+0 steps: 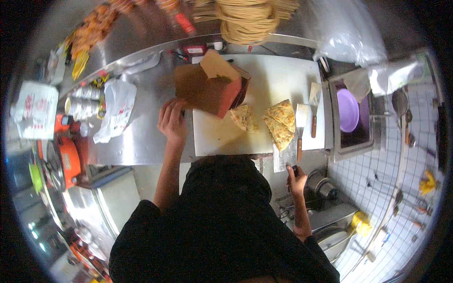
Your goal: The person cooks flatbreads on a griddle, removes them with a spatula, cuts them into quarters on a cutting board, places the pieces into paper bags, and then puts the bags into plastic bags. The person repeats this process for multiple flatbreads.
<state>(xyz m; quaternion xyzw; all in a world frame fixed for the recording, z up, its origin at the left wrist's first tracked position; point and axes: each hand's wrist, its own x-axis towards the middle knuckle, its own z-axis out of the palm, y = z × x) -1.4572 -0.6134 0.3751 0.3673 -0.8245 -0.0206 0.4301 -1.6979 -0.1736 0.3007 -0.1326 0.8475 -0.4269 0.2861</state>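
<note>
My left hand (172,120) grips the lower left corner of an opened kraft paper box (207,88), tilted above the cutting board and blurred. A red side of the box faces right, and a brown flap sticks up at the top. In my right hand (296,178) is the dark handle of a broad metal blade (283,161), perhaps a cleaver, that reaches over the board's front edge. Browned flatbread wedges (281,123) lie over the far part of the blade. More cut flatbread (244,118) rests on the white cutting board (212,141), partly behind the box.
Two wooden-handled scrapers (314,109) lie along the board's right side. Farther right, a purple basin (348,109) sits in a sunken compartment. A plastic bag (118,106) and stacked cups (83,106) stand on the steel counter at left. Bundled wooden skewers (249,21) are on the shelf behind.
</note>
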